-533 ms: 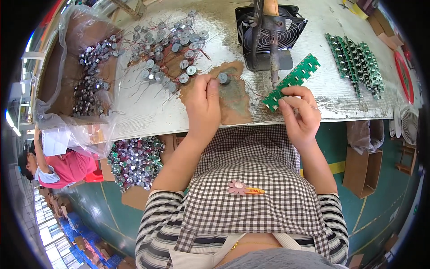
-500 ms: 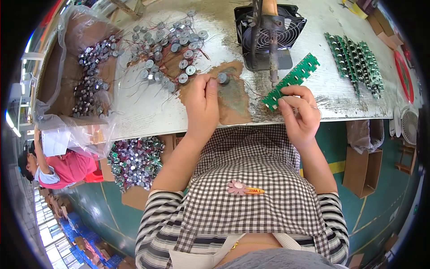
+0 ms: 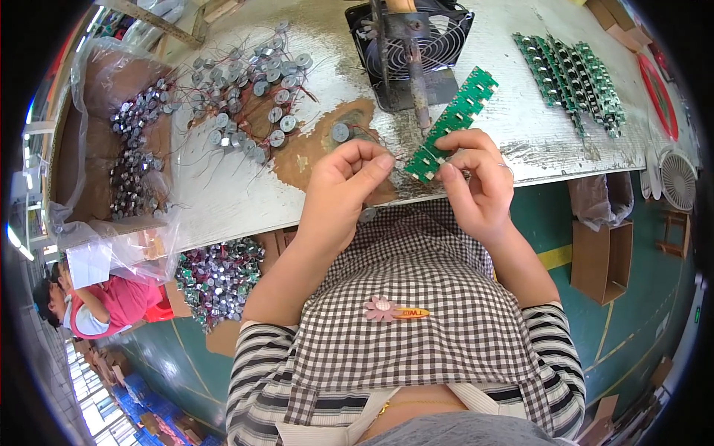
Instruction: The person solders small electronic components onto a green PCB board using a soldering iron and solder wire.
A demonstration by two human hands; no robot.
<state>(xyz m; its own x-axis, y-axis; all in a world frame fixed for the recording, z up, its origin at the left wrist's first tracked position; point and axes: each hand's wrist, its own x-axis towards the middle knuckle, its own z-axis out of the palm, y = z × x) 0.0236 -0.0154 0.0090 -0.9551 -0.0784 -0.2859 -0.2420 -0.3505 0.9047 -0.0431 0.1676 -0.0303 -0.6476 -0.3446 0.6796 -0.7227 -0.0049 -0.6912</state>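
Note:
My right hand (image 3: pixel 480 186) pinches the lower end of a long green circuit board (image 3: pixel 462 102), which slants up and away to the right. Close to that end, my left hand (image 3: pixel 341 189) has thumb and forefinger pressed together on what looks like a thin reddish wire. Just beyond the left hand, a small round grey motor (image 3: pixel 341 132) rests on the brown worn patch of the table. A soldering iron (image 3: pixel 418 89) in a stand points down, its tip close to the board's left edge. Below the left hand, a small grey round thing (image 3: pixel 367 215) shows partly at the table edge.
Several wired motors (image 3: pixel 256 93) lie heaped at the left, beside a plastic-lined carton (image 3: pixel 68 160) of more motors. Behind the iron stands a black fan (image 3: pixel 446 44). Stacked green boards (image 3: pixel 569 82) lie at the right. A person in pink (image 3: pixel 123 301) is at the far left.
My left hand has let go of the motor and moved right and nearer, its fingertips now beside the board's lower end. The right hand still holds the board. The whole view has shifted slightly.

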